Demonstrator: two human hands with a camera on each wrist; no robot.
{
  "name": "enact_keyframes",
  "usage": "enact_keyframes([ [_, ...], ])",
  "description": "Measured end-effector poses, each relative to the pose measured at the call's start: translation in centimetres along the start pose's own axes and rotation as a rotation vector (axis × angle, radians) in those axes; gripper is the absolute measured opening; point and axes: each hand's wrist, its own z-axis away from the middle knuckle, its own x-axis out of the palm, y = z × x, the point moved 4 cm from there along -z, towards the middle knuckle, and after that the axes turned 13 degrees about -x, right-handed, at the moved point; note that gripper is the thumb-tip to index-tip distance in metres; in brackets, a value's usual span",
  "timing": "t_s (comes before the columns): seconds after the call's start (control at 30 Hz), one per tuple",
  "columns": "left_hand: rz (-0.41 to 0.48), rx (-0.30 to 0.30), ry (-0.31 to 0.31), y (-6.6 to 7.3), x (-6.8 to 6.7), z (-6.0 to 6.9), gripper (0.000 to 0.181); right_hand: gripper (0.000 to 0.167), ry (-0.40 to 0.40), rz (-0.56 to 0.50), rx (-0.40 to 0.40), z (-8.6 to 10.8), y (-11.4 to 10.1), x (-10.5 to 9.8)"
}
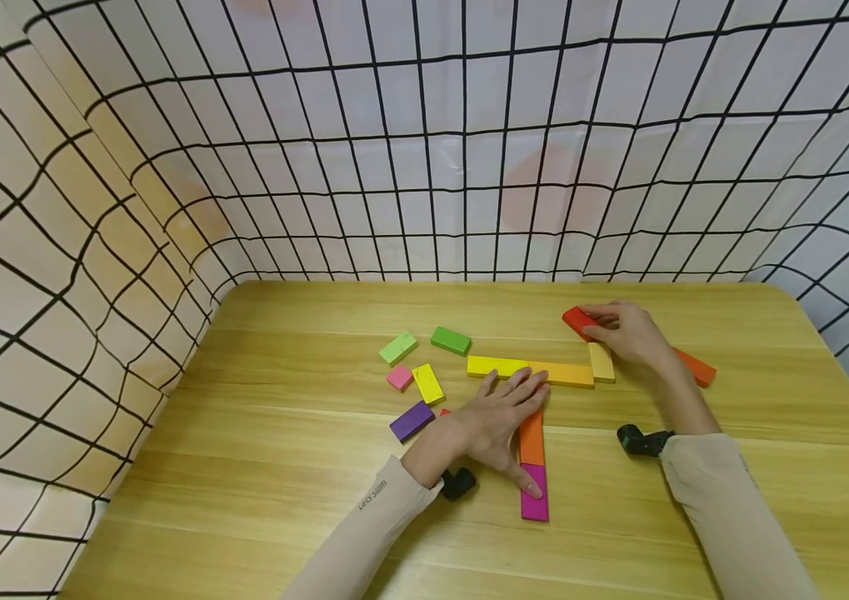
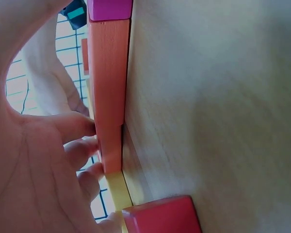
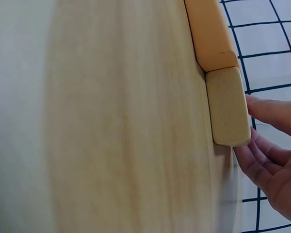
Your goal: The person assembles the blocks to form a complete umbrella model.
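Note:
In the head view my left hand (image 1: 490, 423) lies spread over a column of blocks, its thumb on the magenta block (image 1: 534, 492) and its fingertips by the yellow block (image 1: 497, 367) and the light orange block (image 1: 562, 374). An orange block (image 1: 532, 440) joins the magenta one. The left wrist view shows fingertips touching the side of the orange blocks (image 2: 109, 73). My right hand (image 1: 634, 335) pinches a red block (image 1: 577, 322) behind the upright tan block (image 1: 601, 363). In the right wrist view that red block is hidden behind the tan block (image 3: 228, 107).
Left of the row lie green blocks (image 1: 451, 340), a pink block (image 1: 399, 378), another yellow block (image 1: 428, 384) and a purple block (image 1: 412, 421). A red-orange block (image 1: 694, 367) is beside my right forearm. Black grid netting (image 1: 461, 167) stands behind the wooden table (image 1: 282, 442).

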Motion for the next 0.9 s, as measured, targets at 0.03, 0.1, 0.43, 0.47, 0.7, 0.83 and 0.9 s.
enact_keyframes([
  [0.03, -0.001, 0.000, 0.000, -0.01, 0.00, 0.00, 0.140, 0.047, -0.001, -0.003, -0.001, -0.01, -0.03, 0.04],
  [0.1, -0.002, 0.000, 0.000, -0.02, -0.02, 0.02, 0.140, 0.047, -0.002, -0.010, -0.001, 0.00, -0.06, 0.10],
  [0.43, 0.000, -0.001, 0.001, -0.02, 0.01, -0.02, 0.139, 0.047, 0.008, 0.003, 0.000, 0.35, -0.09, 0.23],
  [0.47, -0.001, -0.002, -0.001, -0.01, 0.02, -0.05, 0.139, 0.047, 0.010, 0.001, 0.002, 0.41, -0.08, 0.21],
  [0.7, 0.002, -0.005, -0.003, -0.01, 0.10, -0.06, 0.139, 0.048, 0.007, -0.007, 0.010, 0.62, -0.11, 0.15],
  [0.83, 0.008, -0.004, -0.003, 0.00, 0.10, -0.05, 0.139, 0.048, 0.015, -0.005, 0.011, 0.64, -0.15, 0.13],
  [0.9, 0.008, -0.004, -0.003, 0.01, 0.09, -0.06, 0.139, 0.048, 0.018, -0.004, 0.012, 0.65, -0.10, 0.14],
])
